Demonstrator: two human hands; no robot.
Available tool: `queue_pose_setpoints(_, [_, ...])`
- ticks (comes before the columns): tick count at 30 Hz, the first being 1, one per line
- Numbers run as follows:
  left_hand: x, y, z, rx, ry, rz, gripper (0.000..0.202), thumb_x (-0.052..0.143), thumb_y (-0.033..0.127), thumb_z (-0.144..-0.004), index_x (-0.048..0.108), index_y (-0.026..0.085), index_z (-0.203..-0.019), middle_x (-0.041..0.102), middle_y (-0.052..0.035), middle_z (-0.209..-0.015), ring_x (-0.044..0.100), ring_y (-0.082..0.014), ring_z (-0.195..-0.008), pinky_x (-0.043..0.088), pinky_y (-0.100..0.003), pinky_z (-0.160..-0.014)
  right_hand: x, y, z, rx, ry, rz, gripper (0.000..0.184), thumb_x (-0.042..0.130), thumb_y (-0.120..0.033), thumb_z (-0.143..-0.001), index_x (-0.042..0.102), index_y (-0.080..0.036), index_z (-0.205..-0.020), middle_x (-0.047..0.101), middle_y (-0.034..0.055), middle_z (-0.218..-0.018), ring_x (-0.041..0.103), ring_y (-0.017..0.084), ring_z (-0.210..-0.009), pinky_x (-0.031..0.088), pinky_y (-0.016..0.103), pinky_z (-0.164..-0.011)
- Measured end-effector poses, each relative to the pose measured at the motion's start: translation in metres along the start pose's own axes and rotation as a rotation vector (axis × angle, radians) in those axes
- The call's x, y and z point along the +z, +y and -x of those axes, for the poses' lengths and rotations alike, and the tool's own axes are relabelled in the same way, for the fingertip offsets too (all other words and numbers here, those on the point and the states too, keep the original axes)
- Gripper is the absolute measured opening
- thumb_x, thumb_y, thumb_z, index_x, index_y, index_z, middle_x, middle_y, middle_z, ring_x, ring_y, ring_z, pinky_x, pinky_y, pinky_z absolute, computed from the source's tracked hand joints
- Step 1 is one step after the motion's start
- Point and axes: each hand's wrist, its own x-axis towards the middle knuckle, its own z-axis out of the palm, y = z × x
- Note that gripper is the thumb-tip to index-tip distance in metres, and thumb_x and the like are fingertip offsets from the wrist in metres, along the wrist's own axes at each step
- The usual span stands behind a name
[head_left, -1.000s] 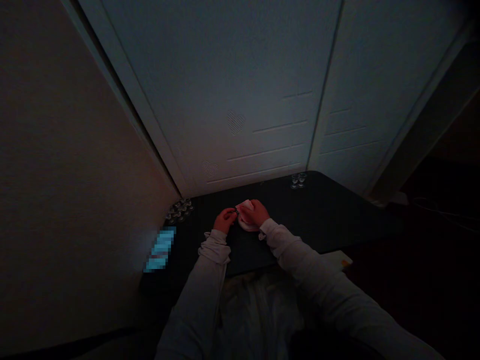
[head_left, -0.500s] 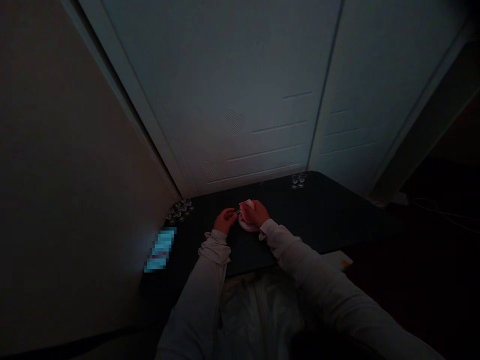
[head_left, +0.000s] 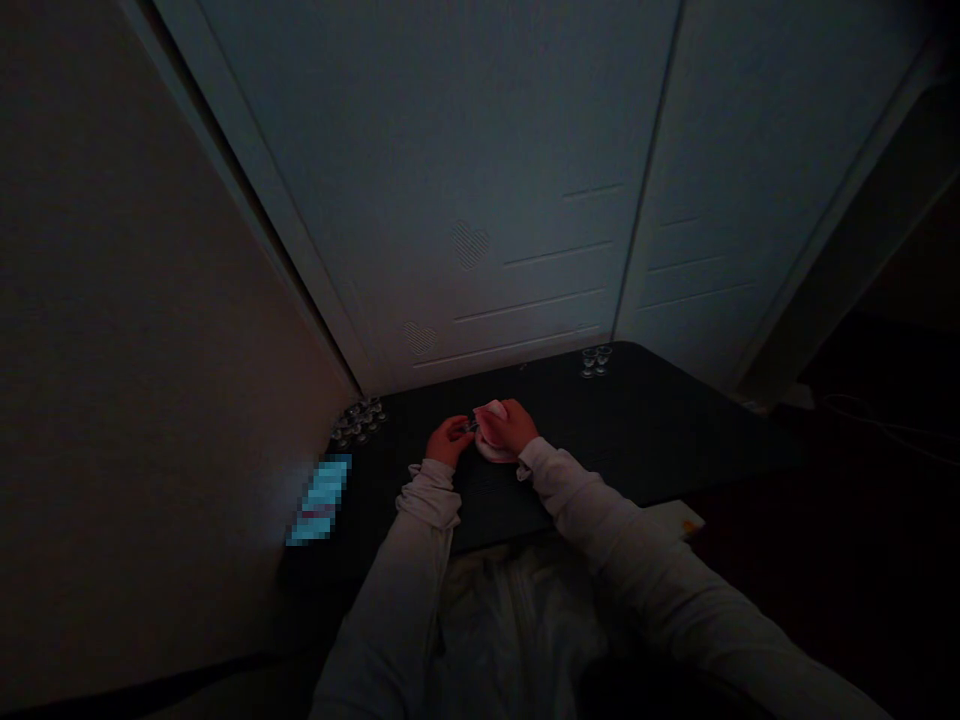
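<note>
My left hand (head_left: 448,441) is closed on a small clear stemmed glass (head_left: 470,425), which shows only in part between the two hands. My right hand (head_left: 517,428) grips a pink cloth (head_left: 490,424) and presses it against the glass from the right. A loose part of the cloth hangs below the right hand, over the black table (head_left: 420,510). Dim light hides the fingertips and most of the glass.
Several small stemmed glasses (head_left: 358,421) stand at the table's left back corner. Two more glasses (head_left: 596,361) stand at the back right. A lit, blurred screen (head_left: 321,500) lies at the left edge. A pale panelled wall (head_left: 517,280) rises behind the table.
The glass has turned slightly between the hands and shows a little differently. The cloth's upper edge has shifted a little left. Both arms stay nearly where they were.
</note>
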Motion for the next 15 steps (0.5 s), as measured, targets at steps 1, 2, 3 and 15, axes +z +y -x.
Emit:
queue_pose_setpoints(1, [0.0005,0.0017,0.0007,-0.015,0.003,0.009,0.043,0.061,0.023,-0.05,0.05,0.014,-0.091,0.055,-0.0075,-0.087,0.051,-0.0106,-0.066,0.042,-0.025,-0.058,-0.0007,-0.0012,0.0006,-0.009,-0.008,-0.023,0.029,0.042,-0.041,-0.068,0.055,-0.016,-0.071,0.051,0.0024,-0.067,0.045,0.011,-0.066,0.034,0.021,-0.06])
queue_pose_setpoints(2, [0.0009,0.0034,0.0014,-0.035,0.003,0.019,0.045,0.061,0.024,-0.051,0.049,0.014,-0.093,0.056,-0.0073,-0.085,0.051,-0.011,-0.066,0.042,-0.024,-0.056,-0.0014,-0.0023,0.0012,-0.017,-0.016,-0.045,0.028,0.041,-0.039,-0.069,0.056,-0.016,-0.074,0.052,0.0025,-0.069,0.046,0.011,-0.068,0.034,0.021,-0.061])
queue_pose_setpoints(3, [0.0013,0.005,0.002,-0.053,0.004,0.023,0.046,0.06,0.025,-0.051,0.048,0.014,-0.094,0.056,-0.007,-0.083,0.052,-0.0114,-0.065,0.041,-0.023,-0.053,-0.0021,-0.0033,0.0017,-0.019,-0.025,-0.065,0.028,0.04,-0.038,-0.07,0.057,-0.016,-0.076,0.053,0.0025,-0.07,0.047,0.011,-0.068,0.034,0.021,-0.061])
queue_pose_setpoints(15, [0.0007,0.0028,0.0003,-0.065,0.001,0.025,0.044,0.058,0.028,-0.054,0.048,0.013,-0.095,0.055,-0.0087,-0.086,0.051,-0.01,-0.063,0.04,-0.02,-0.048,-0.0051,-0.0046,0.0005,0.03,-0.001,-0.034,0.032,0.046,-0.043,-0.064,0.055,-0.013,-0.068,0.052,0.0035,-0.068,0.045,0.01,-0.063,0.033,0.02,-0.057])
